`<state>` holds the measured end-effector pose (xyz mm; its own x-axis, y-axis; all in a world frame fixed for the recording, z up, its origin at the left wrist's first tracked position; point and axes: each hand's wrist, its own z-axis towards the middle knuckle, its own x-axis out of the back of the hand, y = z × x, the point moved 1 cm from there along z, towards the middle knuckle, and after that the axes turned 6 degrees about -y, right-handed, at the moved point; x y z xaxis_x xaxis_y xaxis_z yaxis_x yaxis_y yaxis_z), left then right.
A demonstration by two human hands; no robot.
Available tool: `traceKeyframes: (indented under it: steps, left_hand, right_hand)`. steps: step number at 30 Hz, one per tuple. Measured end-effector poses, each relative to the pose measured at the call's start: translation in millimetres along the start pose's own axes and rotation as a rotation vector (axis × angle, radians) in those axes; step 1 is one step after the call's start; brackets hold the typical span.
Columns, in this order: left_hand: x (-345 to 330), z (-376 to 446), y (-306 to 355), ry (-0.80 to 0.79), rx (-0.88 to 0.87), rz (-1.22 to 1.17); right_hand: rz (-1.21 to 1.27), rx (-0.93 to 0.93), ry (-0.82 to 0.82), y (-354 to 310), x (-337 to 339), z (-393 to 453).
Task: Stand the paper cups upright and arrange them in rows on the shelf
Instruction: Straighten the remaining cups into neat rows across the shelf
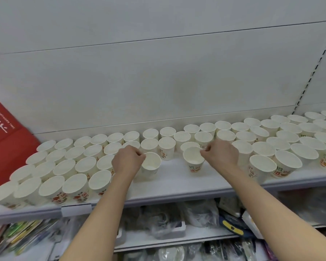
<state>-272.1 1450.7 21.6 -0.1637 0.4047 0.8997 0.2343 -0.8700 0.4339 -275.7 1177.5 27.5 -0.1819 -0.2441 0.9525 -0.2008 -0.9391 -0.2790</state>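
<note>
My left hand (128, 158) pinches the rim of one paper cup (151, 163) with narrow fingers, and my right hand (221, 153) pinches another cup (193, 160). Both cups stand upright in the open gap at the middle of the shelf (177, 185), between full rows on the left and right. If I push too fast, the light neighbours can tip over. The shelf is white and smooth; packed goods lie below.

cups (294, 147): white paper, matt inside, printed walls, rolled rims | cup in my left hand (151, 162): same matt paper | shelf (177, 182): smooth painted metal, pale, slight sheen | back panel (158, 81): smooth matt white | far-left bag (6, 129): red cloth-like, matt | lower-shelf packets (164, 221): glossy clear plastic
</note>
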Motion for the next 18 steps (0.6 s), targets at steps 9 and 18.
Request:
traceKeyframes:
  steps: [9, 18]
  left_hand:
    - [5, 11, -17, -0.082, -0.113, 0.000]
    - [2, 7, -18, -0.274, -0.392, 0.251]
  right_hand:
    - [0.007, 0.023, -0.136, -46, -33, -12]
    - [0.062, 0.037, -0.095, -71, -46, -10]
